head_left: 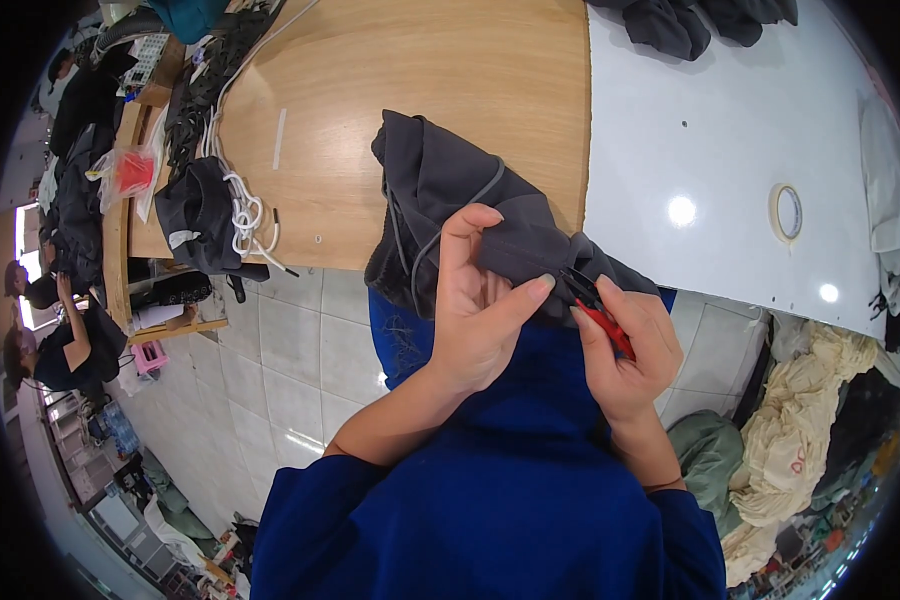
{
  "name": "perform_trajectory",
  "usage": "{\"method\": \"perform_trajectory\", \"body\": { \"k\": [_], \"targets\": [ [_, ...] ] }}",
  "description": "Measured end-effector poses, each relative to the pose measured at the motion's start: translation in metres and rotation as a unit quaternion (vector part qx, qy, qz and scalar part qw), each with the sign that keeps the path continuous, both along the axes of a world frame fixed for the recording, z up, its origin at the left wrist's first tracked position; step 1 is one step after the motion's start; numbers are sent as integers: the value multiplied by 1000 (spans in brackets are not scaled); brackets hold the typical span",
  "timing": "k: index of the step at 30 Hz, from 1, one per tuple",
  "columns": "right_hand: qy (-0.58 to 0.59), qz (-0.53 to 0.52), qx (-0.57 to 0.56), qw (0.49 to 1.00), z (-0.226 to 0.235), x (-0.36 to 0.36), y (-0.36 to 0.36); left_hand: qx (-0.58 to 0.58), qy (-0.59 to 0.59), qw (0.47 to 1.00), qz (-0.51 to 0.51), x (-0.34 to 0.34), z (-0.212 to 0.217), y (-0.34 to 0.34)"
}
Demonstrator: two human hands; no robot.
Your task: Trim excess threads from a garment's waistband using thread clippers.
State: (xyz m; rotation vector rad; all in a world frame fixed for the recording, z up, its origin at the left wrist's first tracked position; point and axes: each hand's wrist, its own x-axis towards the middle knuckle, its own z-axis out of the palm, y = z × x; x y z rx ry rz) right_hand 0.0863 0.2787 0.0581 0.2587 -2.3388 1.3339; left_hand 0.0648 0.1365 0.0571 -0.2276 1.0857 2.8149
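Note:
A dark grey garment (440, 165) with a thin cord lies over the near edge of the wooden table and hangs toward my lap. My left hand (480, 300) is closed on its fabric, thumb on top near a seam and index finger raised and bent. Between the thumb and fingers of my right hand (630, 350) is a pair of small thread snips (610, 325) with red handles and dark blades. The blade tips point at the fabric beside my left thumb. Whether they touch a thread is too small to tell.
A wooden table (340, 60) meets a white tabletop (710, 170) holding a tape roll (788, 212) and dark cloth (670, 28). At left lie another dark garment (195, 205) and white cord (245, 215). Cream fabric (795, 430) is heaped at right. Other people (70, 340) are at far left.

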Motion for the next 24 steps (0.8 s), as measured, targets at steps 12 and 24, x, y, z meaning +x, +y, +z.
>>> {"method": "perform_trajectory", "body": {
  "k": [12,24],
  "targets": [
    [-123,72,-205,968,-7,-6,-7,-45,-8,999,-21,1,-3,0],
    [-417,141,-562,700,-20,-27,8,-166,11,974,-156,-12,-8,-20]
  ]
}}
